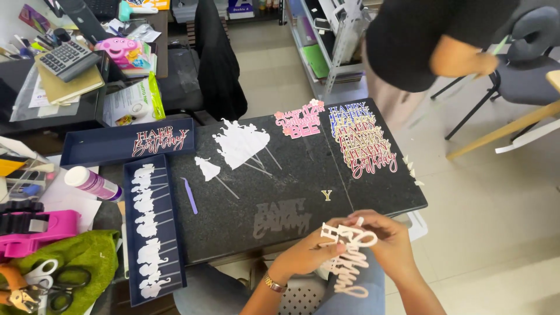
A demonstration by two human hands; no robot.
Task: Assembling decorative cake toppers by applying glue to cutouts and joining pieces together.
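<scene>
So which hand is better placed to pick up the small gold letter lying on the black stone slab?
Probably the right hand: it sits nearer the small gold letter on the black stone slab. Both hands grip the white script cutout; the left hand holds its lower part from farther back.

We had one view only, head-worn, looking steeply down and forward over the dark desk, close above both hands at the frame's lower edge, floor beyond.

A small craft workshop: paper cake toppers cover the dark desk, with scissors, a glue bottle and a calculator at left
</scene>
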